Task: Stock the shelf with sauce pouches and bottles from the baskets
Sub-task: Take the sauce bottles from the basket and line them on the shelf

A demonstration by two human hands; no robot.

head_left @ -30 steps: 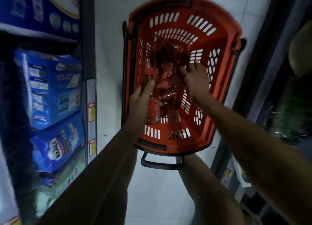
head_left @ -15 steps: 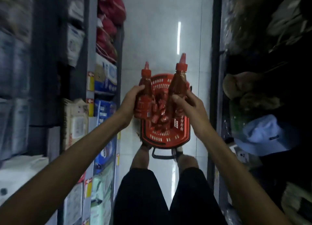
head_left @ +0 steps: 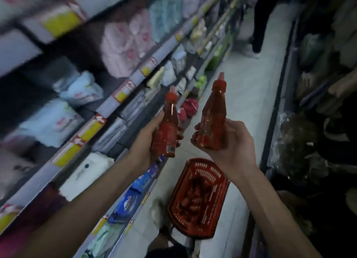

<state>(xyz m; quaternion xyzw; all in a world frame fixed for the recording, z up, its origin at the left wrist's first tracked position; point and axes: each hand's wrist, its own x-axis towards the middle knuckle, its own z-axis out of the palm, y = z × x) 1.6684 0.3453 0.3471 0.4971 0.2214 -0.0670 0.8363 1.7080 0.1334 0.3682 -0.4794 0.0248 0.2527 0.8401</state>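
My left hand (head_left: 147,143) grips a red sauce bottle (head_left: 167,128) upright by its lower body. My right hand (head_left: 229,147) holds a second, wider red sauce bottle (head_left: 213,114), its capped nozzle pointing up. Both bottles are raised at chest height above the aisle floor. Below them on the floor stands the red basket (head_left: 220,190), with several more red bottles lying inside it. The shelf unit (head_left: 108,105) with yellow price tags runs along my left side.
Shelves on the left hold soft packs in pink, white and blue wrapping (head_left: 123,43). Dark racks with bagged goods (head_left: 309,137) line the right side. A person's legs (head_left: 260,23) stand far down the white-tiled aisle. The view is motion-blurred.
Both hands lifted a bottle each out of the basket and raised them. My view swung up from the basket toward the left shelves and down the aisle.
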